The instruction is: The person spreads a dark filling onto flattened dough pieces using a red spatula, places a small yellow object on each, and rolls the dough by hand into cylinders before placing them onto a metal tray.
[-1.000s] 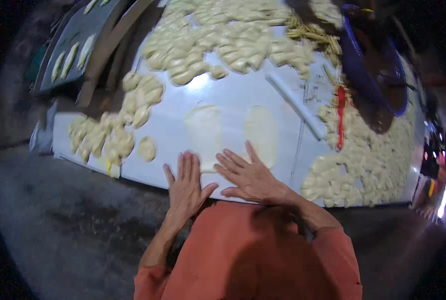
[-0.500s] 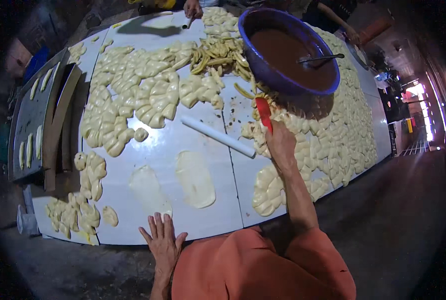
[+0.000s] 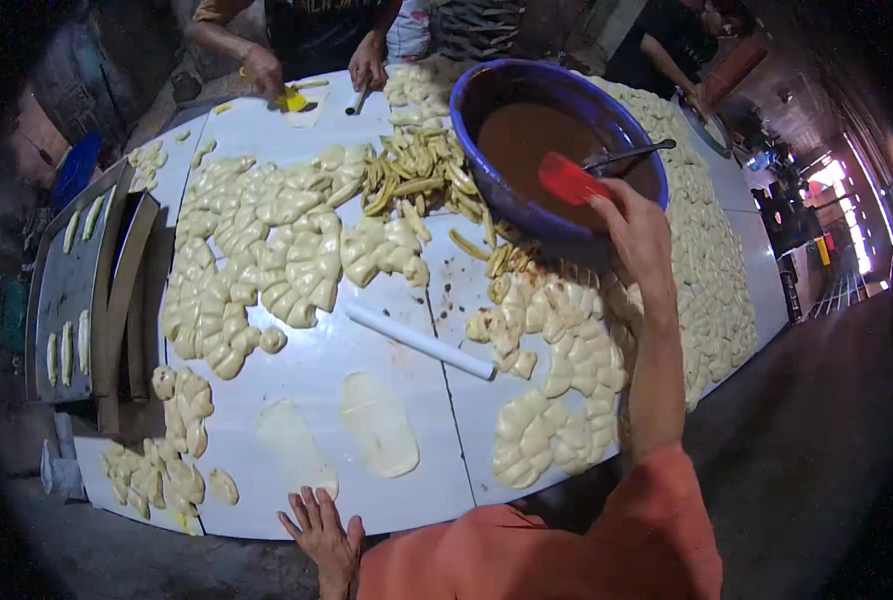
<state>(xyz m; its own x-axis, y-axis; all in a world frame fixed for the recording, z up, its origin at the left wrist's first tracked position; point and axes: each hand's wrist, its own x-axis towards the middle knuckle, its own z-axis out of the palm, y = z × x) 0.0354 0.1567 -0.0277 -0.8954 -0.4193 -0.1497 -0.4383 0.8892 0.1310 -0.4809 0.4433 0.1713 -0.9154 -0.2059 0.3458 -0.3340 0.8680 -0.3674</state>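
Observation:
My right hand (image 3: pixel 634 228) is closed around a red scraper (image 3: pixel 569 180) and reaches over the blue tub (image 3: pixel 469 140). The tub holds a smooth brown mixture (image 3: pixel 526 145); I cannot tell whether the scraper touches it. A dark-handled spoon (image 3: pixel 638 153) leans out of the tub beside my hand. At the table's near edge my left hand (image 3: pixel 321 535) lies flat with fingers spread, just below a thin oval of rolled dough (image 3: pixel 294 448). A second dough oval (image 3: pixel 378 425) lies to its right. Farther off rests a white rolling rod (image 3: pixel 419 342).
Many dough pieces (image 3: pixel 251 240) cover the white table (image 3: pixel 406 500). Peeled banana pieces (image 3: pixel 416 172) are heaped left of the tub. Trays (image 3: pixel 66 290) with shaped dough stand at the left. Across the table a co-worker's hand (image 3: pixel 263 75) holds a yellow scraper (image 3: pixel 291 100); another person (image 3: pixel 666 50) is far right.
My right hand has carried the red scraper from beside the tub up and right, over the brown mixture. My left hand stays flat at the edge. The view has tilted upward, showing more of the co-workers.

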